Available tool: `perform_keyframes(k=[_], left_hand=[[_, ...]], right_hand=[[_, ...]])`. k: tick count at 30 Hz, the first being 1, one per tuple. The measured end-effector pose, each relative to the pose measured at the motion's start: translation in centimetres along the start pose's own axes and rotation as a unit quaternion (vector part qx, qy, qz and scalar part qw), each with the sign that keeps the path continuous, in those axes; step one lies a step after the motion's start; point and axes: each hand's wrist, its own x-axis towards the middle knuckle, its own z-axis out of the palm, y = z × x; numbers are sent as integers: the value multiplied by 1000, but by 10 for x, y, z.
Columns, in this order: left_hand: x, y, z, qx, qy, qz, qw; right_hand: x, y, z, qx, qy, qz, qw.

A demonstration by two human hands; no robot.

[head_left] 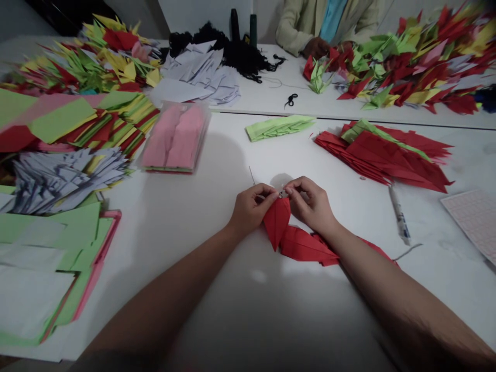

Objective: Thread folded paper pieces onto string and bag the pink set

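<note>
My left hand (251,205) is closed in a pinch at the top of a folded red paper piece (277,219), which hangs point down. Facing it, my right hand (312,204) pinches a dark thread (282,194) just above the paper's top edge. A thin dark strand (251,175) sticks up behind my left fingers. Below my right wrist, a second folded red paper piece (308,245) lies on the table. More red paper (377,249) shows past my right forearm, with a dark cord end (407,251) coming from it.
Flat red folded papers (382,152), a green stack (279,127) and a pen (400,214) lie ahead. Pink papers in a clear bag (174,137) and coloured paper piles (73,248) are at left. Across the table, a person's hands (318,47) are beside a colourful folded heap (422,62).
</note>
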Motion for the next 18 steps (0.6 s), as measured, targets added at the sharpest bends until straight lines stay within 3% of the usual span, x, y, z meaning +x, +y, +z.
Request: perform_keyframes(k=[9,18], left_hand=[[1,0,0,-18,-9,6,1000],[1,2,0,-7,-7,1,1000]], right_hand=[[3,2,-1,38,-87,4,995],[1,2,1,89,-48,55,993]])
